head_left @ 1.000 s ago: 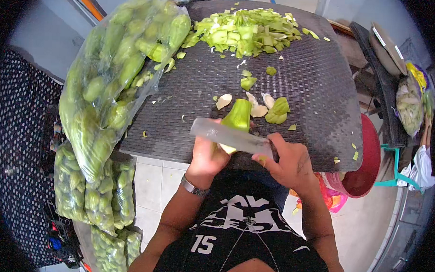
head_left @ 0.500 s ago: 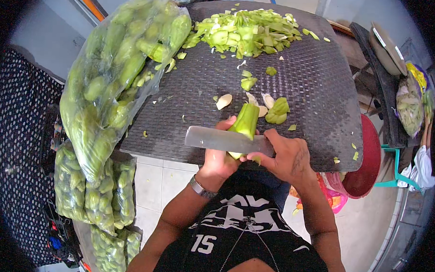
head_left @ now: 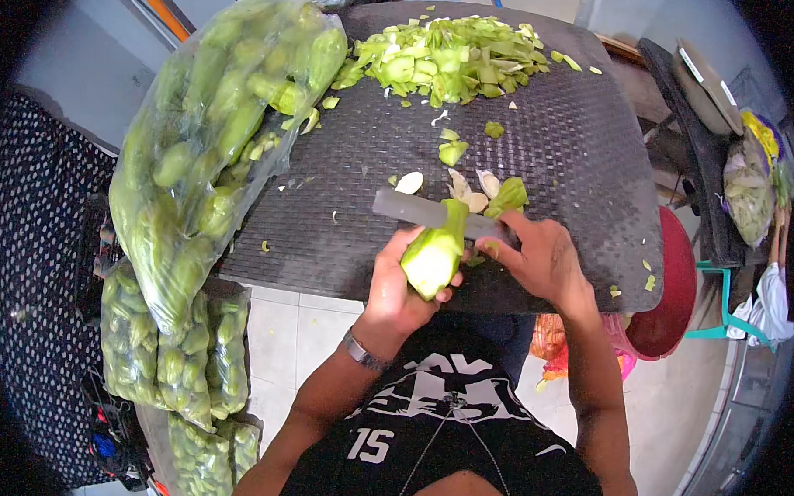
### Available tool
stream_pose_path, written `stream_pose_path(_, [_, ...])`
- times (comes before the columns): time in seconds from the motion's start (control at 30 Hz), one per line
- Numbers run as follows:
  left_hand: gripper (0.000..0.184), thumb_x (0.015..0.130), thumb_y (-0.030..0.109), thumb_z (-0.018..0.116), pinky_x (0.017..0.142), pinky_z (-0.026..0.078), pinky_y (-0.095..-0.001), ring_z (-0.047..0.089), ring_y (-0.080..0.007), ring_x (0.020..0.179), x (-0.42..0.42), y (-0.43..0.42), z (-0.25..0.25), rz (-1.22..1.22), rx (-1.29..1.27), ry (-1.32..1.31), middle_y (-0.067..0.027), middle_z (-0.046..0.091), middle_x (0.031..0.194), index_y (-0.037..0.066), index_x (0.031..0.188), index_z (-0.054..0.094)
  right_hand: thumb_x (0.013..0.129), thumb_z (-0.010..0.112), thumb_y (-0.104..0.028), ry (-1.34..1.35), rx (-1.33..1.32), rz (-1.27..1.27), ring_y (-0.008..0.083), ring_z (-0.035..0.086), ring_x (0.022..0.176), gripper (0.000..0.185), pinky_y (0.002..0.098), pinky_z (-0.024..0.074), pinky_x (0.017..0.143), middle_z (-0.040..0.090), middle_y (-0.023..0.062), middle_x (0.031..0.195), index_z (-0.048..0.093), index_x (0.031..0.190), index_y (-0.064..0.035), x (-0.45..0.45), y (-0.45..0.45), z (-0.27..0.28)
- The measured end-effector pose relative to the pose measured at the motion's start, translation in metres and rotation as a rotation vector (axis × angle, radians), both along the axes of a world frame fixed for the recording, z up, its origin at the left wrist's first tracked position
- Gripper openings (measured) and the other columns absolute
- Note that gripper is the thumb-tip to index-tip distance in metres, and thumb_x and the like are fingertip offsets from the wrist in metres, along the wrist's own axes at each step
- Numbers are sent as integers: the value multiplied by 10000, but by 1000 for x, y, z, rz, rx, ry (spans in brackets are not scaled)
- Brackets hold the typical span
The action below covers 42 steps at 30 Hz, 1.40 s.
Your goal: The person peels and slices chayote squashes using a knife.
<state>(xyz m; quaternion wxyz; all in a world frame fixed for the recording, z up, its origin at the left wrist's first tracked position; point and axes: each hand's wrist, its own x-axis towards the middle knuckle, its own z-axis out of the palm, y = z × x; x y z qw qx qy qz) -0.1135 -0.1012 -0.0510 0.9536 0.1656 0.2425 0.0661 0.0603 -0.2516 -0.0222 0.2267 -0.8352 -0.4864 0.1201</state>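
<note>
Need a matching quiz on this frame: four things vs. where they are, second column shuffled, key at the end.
1. knife
2. partly peeled green produce
3. pile of green cuttings
4. large plastic bag

A. far end of the table
B. in the right hand
C. left side of the table
D. in the left hand

Pairs: 1-B, 2-D, 3-A, 4-C
</note>
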Motion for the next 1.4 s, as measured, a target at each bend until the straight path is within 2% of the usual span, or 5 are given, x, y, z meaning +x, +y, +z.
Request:
stream_pose_path(0.2, [566,1024,549,480,677,529,-365,662,-276,822,-16,15,12,93,-4,-70,-146,703,1058,74,1304,608,1017,548,-548,-20,13,24,422,690,725,527,518,554,676,672,250,739,682,1116,-49,31,-20,1])
stream_pose_path(0.6, [485,1027,440,539,838,592,-482,698,-310,910,-3,28,9,95,139,-43,-153,696,1084,47,1308,584,1077,215,-635,2199,345,188,120,433,312,751,272,351,250,660,205,831,330,1561,-72,-5,-4,-6])
stream_pose_path(0.7, [448,1025,429,564,807,596,-447,705,-293,872,-1,27,5,74,120,-45,-158,701,1047,65,1284,582,1083,173,-623,2113,437,92,94,389,297,783,243,334,239,619,225,815,275,1585,-30,-22,-4,4])
stream_pose_path(0.93, [511,1022,505,538,845,570,-421,690,-277,925,12,17,1,224,237,0,-135,704,1054,77,1294,597,989,639,-460,224,357,44,371,725,815,719,477,582,784,689,220,1058,384,1574,-130,-52,-4,13])
stream_pose_path(1.4, [498,1001,509,556,902,551,-397,680,-216,1016,16,3,16,161,245,-92,-79,697,1121,113,1296,622,882,767,-442,17,260,175,309,615,621,805,426,517,614,581,132,736,453,1563,-150,-61,-4,15])
